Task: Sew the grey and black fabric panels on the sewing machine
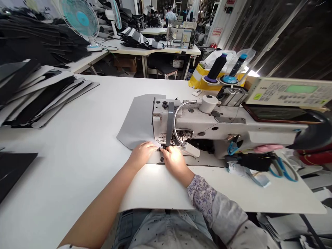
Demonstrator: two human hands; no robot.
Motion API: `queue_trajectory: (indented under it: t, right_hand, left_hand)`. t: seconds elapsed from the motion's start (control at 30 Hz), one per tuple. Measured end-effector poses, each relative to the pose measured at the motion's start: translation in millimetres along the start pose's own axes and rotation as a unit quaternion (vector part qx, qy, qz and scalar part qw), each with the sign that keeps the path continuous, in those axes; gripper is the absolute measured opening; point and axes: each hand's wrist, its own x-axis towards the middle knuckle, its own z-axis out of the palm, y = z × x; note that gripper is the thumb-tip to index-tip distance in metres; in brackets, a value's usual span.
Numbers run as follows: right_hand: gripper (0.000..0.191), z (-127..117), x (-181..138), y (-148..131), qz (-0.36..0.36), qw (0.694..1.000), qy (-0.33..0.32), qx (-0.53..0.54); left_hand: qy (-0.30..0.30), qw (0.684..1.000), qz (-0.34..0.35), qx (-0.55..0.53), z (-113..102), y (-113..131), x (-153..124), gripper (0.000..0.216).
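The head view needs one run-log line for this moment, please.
left hand: at flat grey panel | right hand: beside left hand, at off-white metal sewing machine | panel: on white table, partly behind machine

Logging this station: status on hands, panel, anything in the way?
Left hand at near edge of gray panel. Right hand alongside left. Machine head partly hides panel.

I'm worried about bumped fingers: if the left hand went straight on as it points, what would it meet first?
Most likely the right hand, close ahead by the head of the sewing machine; depth there is hard to tell.
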Motion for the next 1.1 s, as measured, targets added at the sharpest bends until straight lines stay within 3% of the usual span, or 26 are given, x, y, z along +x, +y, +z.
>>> queue_trajectory:
  t: [0.6,0.73,0.9,1.0,1.1]
  right_hand:
    - [0.037,7,1,0,0.011,1.000,0.018,0.008]
    - [0.037,9,0,3,-0.001,0.999,0.033,0.024]
    - [0.032,12,-1,7,-0.013,0.995,0.080,0.056]
    - [0.023,10,-3,8,-0.022,0.989,0.117,0.089]
    - [0.017,6,-5,8,-0.025,0.984,0.135,0.112]
  left_hand:
    - [-0.005,1.000,-0.013,0.005,6,-4,11,0.026]
    - [0.028,0.999,-0.026,0.015,2,-2,7,0.024]
    - [0.104,0.974,-0.166,0.112,-18,-22,-14,0.033]
    - [0.077,0.973,-0.178,0.129,-28,-22,-36,0.034]
    - [0.034,0.981,-0.164,0.103,-33,5,-62,0.035]
